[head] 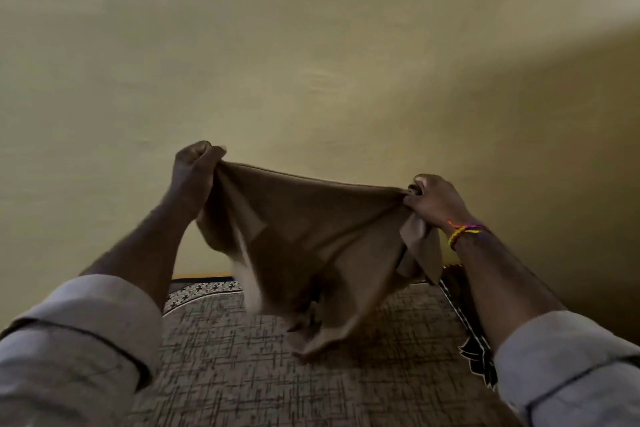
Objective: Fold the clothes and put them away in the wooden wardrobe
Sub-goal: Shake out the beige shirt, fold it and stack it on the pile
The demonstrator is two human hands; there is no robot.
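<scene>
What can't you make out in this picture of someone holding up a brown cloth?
- Brown cloth garment: its type is unclear; motion blur and bunched folds hide its shape, head view.
- Wooden wardrobe: outside the frame.
- Patterned grey bedcover: far part hidden by the cloth.
- Left hand and right hand: fingertips buried in fabric.

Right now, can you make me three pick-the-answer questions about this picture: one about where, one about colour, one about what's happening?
1. Where is the cloth?
A. flat on the mat
B. held up over the mat
C. in a wardrobe

2. What colour is the cloth?
A. brown
B. red
C. white

3. How is the cloth held?
A. one hand
B. nobody holds it
C. both hands

Answers:
1 B: the cloth hangs above the mat.
2 A: it looks brown all over.
3 C: the left hand and right hand each grip a top corner.
</scene>
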